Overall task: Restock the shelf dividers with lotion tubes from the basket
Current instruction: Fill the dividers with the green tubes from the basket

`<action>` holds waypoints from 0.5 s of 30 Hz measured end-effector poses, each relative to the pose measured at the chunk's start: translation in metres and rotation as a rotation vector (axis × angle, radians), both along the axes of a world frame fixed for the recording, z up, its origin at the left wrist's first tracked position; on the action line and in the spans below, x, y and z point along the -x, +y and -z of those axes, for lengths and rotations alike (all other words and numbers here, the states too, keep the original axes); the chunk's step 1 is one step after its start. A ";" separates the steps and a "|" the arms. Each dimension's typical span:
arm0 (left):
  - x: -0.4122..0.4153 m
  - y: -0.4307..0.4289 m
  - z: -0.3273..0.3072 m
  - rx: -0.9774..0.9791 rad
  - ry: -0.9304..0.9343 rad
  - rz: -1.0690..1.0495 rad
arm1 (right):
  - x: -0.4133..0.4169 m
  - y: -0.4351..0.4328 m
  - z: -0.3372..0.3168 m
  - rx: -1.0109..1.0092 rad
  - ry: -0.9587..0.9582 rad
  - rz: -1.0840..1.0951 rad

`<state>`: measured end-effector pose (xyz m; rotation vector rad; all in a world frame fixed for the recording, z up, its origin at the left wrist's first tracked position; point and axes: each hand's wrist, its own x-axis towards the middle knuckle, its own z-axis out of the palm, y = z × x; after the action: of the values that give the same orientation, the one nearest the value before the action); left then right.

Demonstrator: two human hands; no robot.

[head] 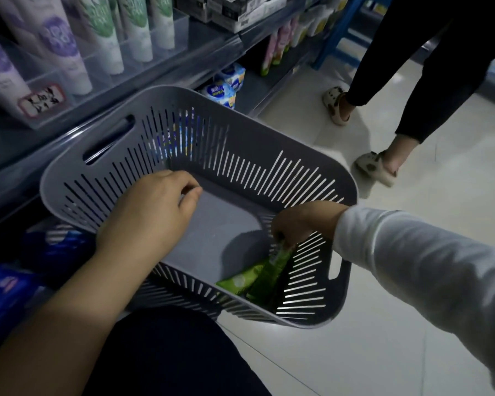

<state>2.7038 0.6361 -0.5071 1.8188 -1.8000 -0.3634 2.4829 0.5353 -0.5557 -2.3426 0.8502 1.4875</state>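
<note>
Down in the grey basket (240,130), near right corner: right hand (300,224) pinching the top end of a green lotion tube (275,264), fingers clamped on it, though the exact hold is hard to make out in the shadow. Second green tube (237,280) lying just beside. Left hand (152,212) hovering over the basket's left side, loosely curled, holding nothing. Best to lift straight up, clear the slotted wall, then steer to the clear shelf dividers (106,67), far left.

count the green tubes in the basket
2: pale tube lying in the basket corner; darker tube beside it, gripped by the right hand. More may hide beneath.
</note>
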 end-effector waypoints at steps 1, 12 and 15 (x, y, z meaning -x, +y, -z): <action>0.000 0.000 0.000 -0.004 0.000 0.001 | 0.000 -0.003 -0.006 0.005 -0.045 0.044; -0.002 0.004 -0.011 -0.290 -0.032 0.186 | -0.008 -0.010 -0.082 -0.357 -0.845 0.864; -0.011 0.003 -0.018 -0.316 -0.034 0.225 | -0.018 -0.008 -0.091 -0.466 -0.976 0.961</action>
<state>2.7147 0.6396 -0.4892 1.8360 -2.0721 -0.7437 2.5005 0.5275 -0.4649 -1.5546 0.9418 0.0761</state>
